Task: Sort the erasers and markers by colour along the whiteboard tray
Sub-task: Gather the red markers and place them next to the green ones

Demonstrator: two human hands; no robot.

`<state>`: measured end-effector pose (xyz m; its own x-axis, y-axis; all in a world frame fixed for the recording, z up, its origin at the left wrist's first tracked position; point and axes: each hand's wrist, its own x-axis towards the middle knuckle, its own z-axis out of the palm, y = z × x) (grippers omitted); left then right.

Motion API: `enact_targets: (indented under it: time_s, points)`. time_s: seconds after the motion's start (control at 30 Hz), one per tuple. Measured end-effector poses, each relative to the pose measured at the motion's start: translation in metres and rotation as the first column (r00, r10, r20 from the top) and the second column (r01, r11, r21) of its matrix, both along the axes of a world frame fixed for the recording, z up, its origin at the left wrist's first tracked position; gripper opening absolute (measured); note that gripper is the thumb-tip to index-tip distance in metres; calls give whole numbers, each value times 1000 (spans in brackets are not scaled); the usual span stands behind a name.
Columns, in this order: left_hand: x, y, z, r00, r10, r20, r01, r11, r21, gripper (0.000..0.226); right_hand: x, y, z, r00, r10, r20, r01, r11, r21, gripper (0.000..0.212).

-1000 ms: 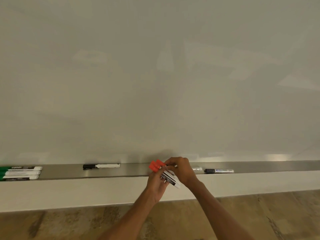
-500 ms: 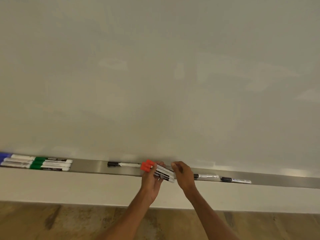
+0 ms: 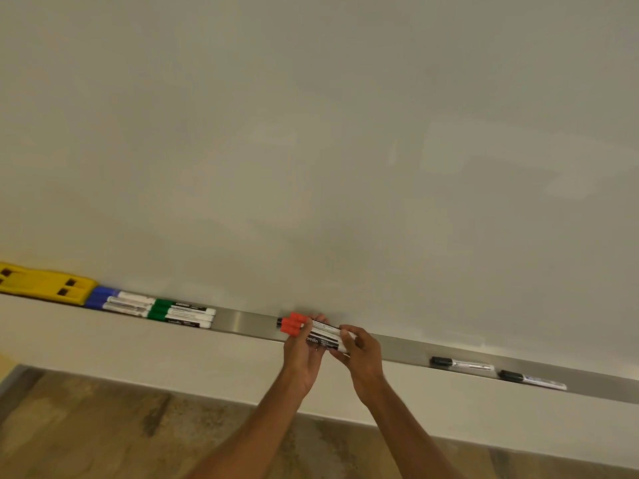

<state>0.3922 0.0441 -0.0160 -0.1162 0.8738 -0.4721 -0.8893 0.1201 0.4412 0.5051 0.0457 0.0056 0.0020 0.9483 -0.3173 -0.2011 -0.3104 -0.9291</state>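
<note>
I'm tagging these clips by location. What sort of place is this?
Probably a classroom or meeting room. A large whiteboard fills the wall, with a metal tray under it that holds dry-erase markers and a yellow eraser.

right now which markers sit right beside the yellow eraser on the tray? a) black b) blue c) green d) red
b: the blue markers lie directly against the right end of the yellow eraser, with the green markers after them on the tray.
</note>
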Motion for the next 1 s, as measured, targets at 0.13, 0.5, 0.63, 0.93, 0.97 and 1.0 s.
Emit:
enact_targets:
  time_s: [0.13,0.5,0.63,0.93,0.97,1.0]
  points:
    - [-31,-1,2,995,-7,-98,7,1000,-8,22,-23,0,-3,1000,13,21,-13,1000,22,13]
    - [-162,-17,-2,482,115,-869,-105,992,73,25,-90,12,-12,984,25,177,-27,1000,13,11]
    - [-178,-19,1,-54,41,-998,171,985,31,33,-114,18,-18,970,33,242,-34,999,-3,12]
    - [-172,-19,-28,-511,-113,-852,399,847,-352,54,-149,26,-28,943,44,329,-39,999,-23,14]
    - [-171,-19,-30,-530,-115,-840,399,841,-366,55,-151,26,-29,939,47,342,-41,999,-24,14]
    - [-171,-19,-32,-544,-107,-832,395,843,-366,55,-153,27,-31,932,51,358,-45,999,-26,15]
